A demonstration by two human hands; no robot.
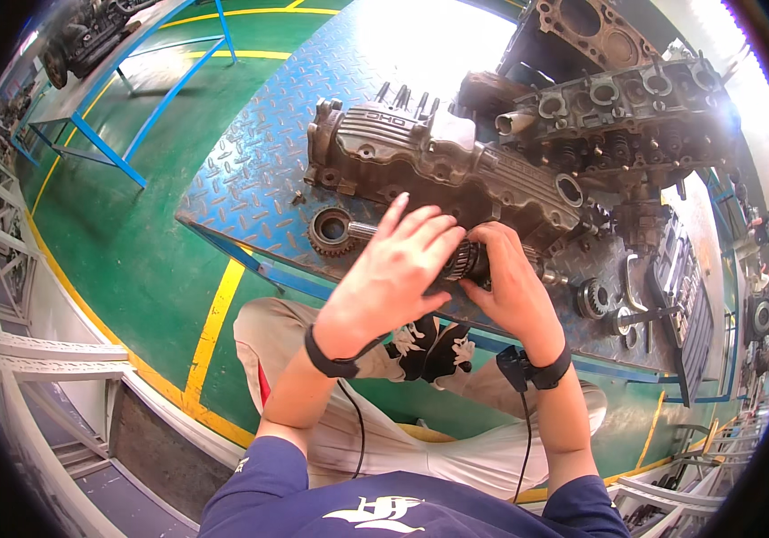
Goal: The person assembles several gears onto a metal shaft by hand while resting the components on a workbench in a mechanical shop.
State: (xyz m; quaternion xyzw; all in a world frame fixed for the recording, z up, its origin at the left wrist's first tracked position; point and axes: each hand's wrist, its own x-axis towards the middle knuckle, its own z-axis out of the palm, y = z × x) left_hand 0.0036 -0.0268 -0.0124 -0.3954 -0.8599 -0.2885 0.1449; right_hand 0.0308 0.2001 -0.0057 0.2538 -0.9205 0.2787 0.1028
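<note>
A metal gear shaft (462,261) lies across the front edge of the blue bench, in front of an engine cylinder head with a ribbed valve cover (402,134). My right hand (505,278) curls round the shaft's dark middle part, thumb on the near side and fingers on the far side. My left hand (398,264) is over the shaft's left part, fingers stretched out and apart; its palm side is hidden, so I cannot tell whether it touches the shaft. A loose ring gear (331,231) rests on the bench by the shaft's left end. Another small gear (592,298) sits to the right.
A second cylinder head (622,112) and an engine block (595,31) occupy the bench's far right. An open tool case (685,300) and a ratchet wrench (649,316) lie at the right. A blue-framed table (107,134) stands to the left, across the green floor.
</note>
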